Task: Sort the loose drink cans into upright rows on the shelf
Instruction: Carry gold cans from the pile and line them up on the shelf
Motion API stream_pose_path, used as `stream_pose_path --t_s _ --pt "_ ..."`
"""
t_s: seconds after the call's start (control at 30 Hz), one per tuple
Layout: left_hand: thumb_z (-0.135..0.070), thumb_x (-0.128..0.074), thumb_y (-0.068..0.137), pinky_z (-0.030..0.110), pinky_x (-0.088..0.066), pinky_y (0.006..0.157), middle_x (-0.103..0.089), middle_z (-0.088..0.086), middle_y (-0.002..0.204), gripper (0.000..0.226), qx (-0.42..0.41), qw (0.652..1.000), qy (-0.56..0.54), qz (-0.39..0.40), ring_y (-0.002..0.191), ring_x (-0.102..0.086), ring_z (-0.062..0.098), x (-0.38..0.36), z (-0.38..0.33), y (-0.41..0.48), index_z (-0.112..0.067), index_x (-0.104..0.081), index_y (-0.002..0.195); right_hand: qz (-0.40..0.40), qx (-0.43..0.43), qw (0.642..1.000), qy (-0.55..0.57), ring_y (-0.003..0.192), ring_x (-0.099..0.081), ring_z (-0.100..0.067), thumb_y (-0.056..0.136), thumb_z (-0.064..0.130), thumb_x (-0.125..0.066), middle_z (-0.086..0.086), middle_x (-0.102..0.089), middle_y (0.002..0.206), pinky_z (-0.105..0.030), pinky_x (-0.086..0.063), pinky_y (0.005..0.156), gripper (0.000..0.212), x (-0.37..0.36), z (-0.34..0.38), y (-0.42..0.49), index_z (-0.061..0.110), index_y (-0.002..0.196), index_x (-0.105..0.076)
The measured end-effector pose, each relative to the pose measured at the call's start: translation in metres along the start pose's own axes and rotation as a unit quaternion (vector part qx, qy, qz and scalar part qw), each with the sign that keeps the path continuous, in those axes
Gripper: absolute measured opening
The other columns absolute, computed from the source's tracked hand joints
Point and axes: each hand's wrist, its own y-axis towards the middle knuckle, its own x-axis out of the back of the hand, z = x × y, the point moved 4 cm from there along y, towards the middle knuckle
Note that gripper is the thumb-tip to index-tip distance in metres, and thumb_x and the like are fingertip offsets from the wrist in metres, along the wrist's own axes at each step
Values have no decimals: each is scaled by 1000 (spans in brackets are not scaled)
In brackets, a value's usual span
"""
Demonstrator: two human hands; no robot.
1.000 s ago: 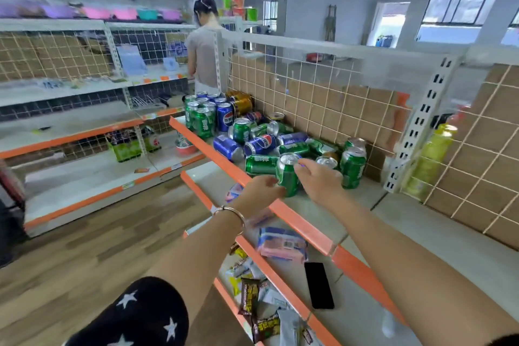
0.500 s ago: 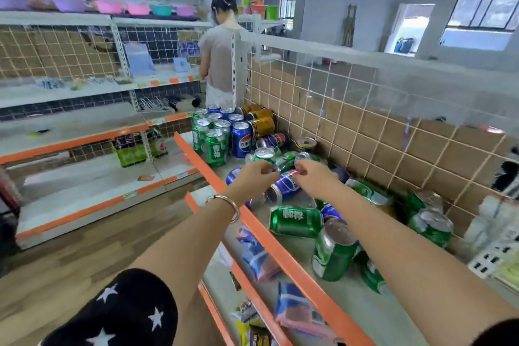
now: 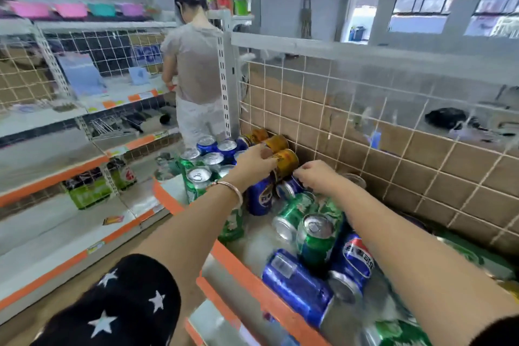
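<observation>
The orange-edged shelf [image 3: 168,199] holds many drink cans. At its far end several green and blue cans [image 3: 209,159] stand upright in rows. Three gold cans [image 3: 288,159] lie on their sides against the brown tiled back wall. My left hand [image 3: 254,161] curls its fingers over the end of the nearest gold can. Just below my left wrist stands an upright blue can [image 3: 259,198]. My right hand [image 3: 316,175] rests with bent fingers on a blue can [image 3: 289,187] lying on its side. Closer to me, loose green cans [image 3: 316,236] and blue cans [image 3: 297,286] lie jumbled.
A person in a grey top [image 3: 196,64] stands beyond the far end of the shelf, facing another rack. A white wire grid [image 3: 365,109] backs the shelf. Lower orange-edged shelves [image 3: 222,314] jut out below. Wooden floor lies on the left.
The view and both hands have moved toward the shelf's far end. My hands left the green and blue cans handled earlier and now sit at the gold cans and a lying blue can.
</observation>
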Motion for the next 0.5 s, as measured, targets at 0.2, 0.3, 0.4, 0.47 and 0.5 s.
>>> stream_pose_path --t_s 0.2,0.3,0.4,0.47,0.5 --pt "-18 -59 85 28 -44 84 -65 12 110 34 -33 998 42 21 104 -60 26 12 16 74 -4 -61 115 36 -141 976 165 73 -56 -17 93 40 -51 -11 -58 93 -27 -46 66 33 -25 11 45 13 111 -48" --pt "-24 -60 87 24 -40 73 -65 11 100 28 -36 997 52 33 96 -61 25 10 23 104 -4 -63 107 25 -171 968 181 78 -60 -19 91 49 -50 -12 -61 94 -30 -50 74 47 -23 10 60 13 121 -44" --pt "-20 -55 88 27 -38 72 -66 18 105 27 -42 993 93 58 99 -60 31 3 23 127 1 -62 104 23 -185 970 158 70 -58 -16 85 61 -53 -9 -61 87 -26 -49 67 62 -19 8 70 10 121 -51" --pt "-18 -52 89 31 -42 80 -63 20 113 30 -49 981 153 106 104 -58 33 -7 23 134 3 -59 108 27 -184 972 145 77 -57 -17 78 66 -59 -11 -61 105 -28 -49 68 76 -21 8 74 11 129 -47" --pt "-20 -51 90 34 -44 85 -62 20 114 31 -55 972 190 127 106 -58 34 -11 23 137 3 -59 110 34 -179 974 134 86 -56 -19 75 67 -62 -12 -58 117 -30 -48 71 84 -24 9 75 11 135 -42"
